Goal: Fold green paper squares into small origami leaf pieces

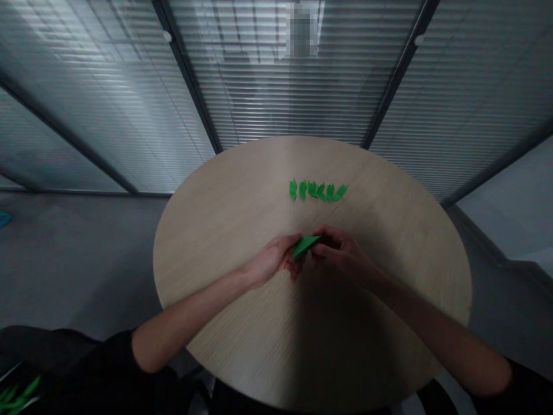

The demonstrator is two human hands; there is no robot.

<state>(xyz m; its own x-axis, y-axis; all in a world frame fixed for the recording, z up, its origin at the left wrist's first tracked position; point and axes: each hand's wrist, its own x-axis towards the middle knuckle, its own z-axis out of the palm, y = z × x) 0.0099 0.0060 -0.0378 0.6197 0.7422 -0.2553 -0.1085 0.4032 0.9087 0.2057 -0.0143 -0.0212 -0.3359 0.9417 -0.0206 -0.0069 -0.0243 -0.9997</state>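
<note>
A folded piece of green paper (306,246), roughly triangular, is held up between my two hands over the middle of the table. My left hand (276,259) grips its left end, thumb on top and fingers curled beneath. From the other side, my right hand (339,248) pinches the right corner with its thumb and fingers. Farther off, several small green folded paper pieces (320,191) lie in a row on the tabletop.
The round wooden table (207,230) fills the middle of the view. Behind it rise glass panels with blinds (294,104) and dark frames. More green strips (19,397) show at the lower left, and a blue object (4,219) lies on the floor at far left.
</note>
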